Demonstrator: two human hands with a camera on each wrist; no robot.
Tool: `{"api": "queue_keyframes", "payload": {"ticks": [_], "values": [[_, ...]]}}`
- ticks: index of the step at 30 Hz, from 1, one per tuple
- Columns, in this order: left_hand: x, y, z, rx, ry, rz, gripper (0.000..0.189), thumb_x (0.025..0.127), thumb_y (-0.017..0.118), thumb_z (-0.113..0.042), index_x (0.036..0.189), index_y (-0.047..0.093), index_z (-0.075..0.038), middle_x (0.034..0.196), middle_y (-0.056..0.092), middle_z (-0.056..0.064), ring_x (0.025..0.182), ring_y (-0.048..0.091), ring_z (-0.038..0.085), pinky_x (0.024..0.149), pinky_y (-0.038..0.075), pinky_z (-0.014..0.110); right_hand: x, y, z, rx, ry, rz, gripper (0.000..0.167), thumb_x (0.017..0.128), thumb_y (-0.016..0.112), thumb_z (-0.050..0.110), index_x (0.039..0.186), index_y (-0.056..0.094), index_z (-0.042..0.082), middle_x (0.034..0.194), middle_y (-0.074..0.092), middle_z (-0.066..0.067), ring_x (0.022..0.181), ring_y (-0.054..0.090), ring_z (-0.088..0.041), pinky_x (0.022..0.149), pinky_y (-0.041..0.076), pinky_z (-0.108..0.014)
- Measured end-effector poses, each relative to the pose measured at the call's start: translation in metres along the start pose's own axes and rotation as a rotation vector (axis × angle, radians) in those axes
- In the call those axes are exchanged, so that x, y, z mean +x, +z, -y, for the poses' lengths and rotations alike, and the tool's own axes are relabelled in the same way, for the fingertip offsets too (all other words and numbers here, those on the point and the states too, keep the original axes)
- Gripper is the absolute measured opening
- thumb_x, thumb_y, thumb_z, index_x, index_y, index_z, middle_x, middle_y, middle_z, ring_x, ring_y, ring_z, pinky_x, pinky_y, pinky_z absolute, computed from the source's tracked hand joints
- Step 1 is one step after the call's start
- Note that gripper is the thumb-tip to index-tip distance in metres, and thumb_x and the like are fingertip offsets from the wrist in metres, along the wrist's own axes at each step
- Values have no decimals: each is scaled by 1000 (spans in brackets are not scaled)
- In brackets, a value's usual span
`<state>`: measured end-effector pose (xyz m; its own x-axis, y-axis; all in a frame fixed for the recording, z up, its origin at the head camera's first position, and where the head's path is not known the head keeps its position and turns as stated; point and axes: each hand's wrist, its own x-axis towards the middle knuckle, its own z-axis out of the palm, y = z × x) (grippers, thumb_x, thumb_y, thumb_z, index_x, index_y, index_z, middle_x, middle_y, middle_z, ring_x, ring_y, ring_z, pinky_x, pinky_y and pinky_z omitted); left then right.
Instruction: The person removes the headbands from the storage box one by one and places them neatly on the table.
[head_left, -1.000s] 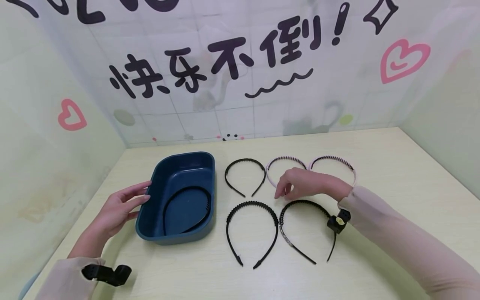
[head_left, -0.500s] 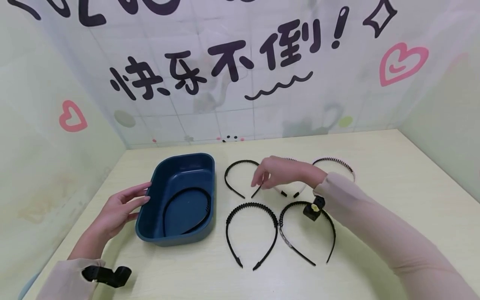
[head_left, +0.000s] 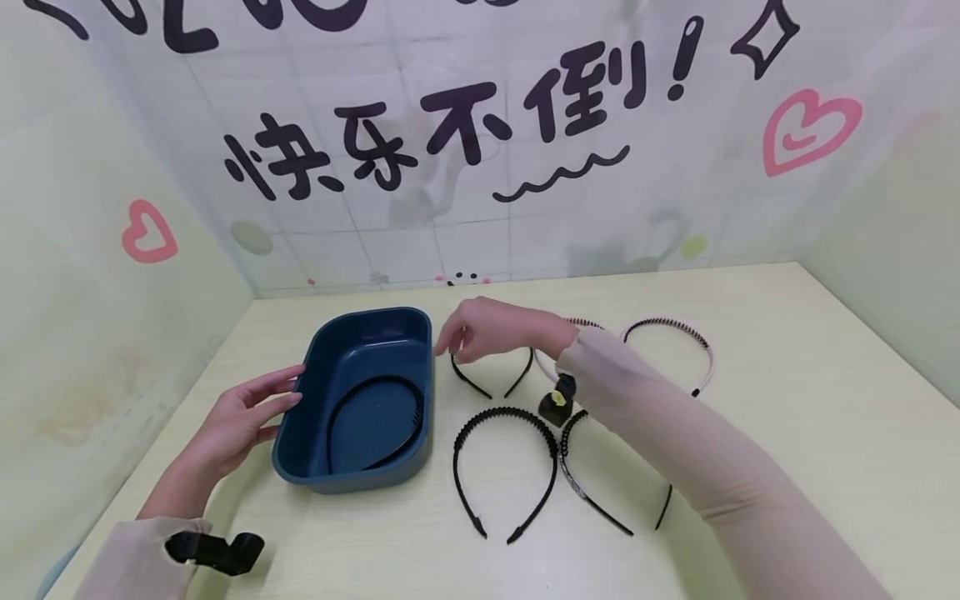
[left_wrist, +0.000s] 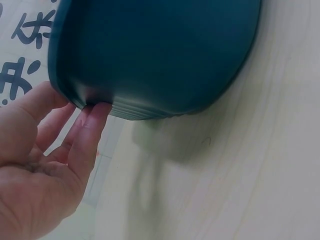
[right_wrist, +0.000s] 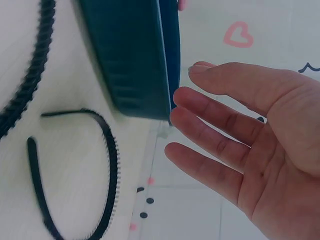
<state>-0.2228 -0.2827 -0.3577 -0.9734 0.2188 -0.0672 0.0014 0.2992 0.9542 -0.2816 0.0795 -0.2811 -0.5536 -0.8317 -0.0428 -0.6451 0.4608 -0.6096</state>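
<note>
My left hand [head_left: 238, 417] touches the left rim of a blue plastic bin [head_left: 429, 392], with thumb and fairly straight fingers against it; the left wrist view shows these fingertips at the bin's edge [left_wrist: 122, 114]. Inside lies a black headband [head_left: 375, 380]. My right hand [head_left: 480, 328] hovers by the bin's right rim, above another black headband [head_left: 471, 385] that it partly hides. In the right wrist view its fingers [right_wrist: 205, 165] spread loosely and hold nothing.
A black toothed headband [head_left: 504, 412] lies in front, beside a black one with a glittery part [head_left: 573, 483]. Two pale pink headbands with dark teeth lie behind, one [head_left: 708, 354] at right, the other [head_left: 547, 364] mostly under the sleeve. A printed backdrop [head_left: 450, 225] stands behind the table.
My right hand has moved left, from over the pink headbands to the bin's right rim, with nothing in it. My left hand, the bin and the headbands stay in place.
</note>
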Motion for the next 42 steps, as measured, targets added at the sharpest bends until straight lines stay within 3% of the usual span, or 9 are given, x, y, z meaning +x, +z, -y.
{"api": "queue_keyframes", "payload": {"ticks": [15,25,34,42], "values": [[-1,1,3,-15,25,-2,46,92,57,-20,136,46,-14,109,52,-9,91,56,2,69,50,25,55,8,25,-73,-21,57,28,86,62,3,114,64,5,110,62,-7,92,57,-10,76,45,-18],[-1,1,1,-4,19,-10,48,91,59,-21,137,45,-13,110,51,-8,92,55,1,70,50,25,81,14,29,-13,17,87,28,86,62,2,113,64,4,113,60,-8,92,57,-12,75,45,-19],[-1,0,2,-14,1,-6,48,91,59,-22,137,45,-14,111,52,-7,93,55,3,71,50,26,102,14,36,0,43,107,28,87,60,4,114,64,7,95,65,-8,55,46,-16,50,38,-26],[1,1,2,-4,-8,-9,50,91,59,-24,138,44,-14,111,52,-8,94,55,3,72,50,27,121,19,44,22,76,145,29,88,60,5,116,64,7,111,62,-9,83,58,-15,58,46,-33]]}}
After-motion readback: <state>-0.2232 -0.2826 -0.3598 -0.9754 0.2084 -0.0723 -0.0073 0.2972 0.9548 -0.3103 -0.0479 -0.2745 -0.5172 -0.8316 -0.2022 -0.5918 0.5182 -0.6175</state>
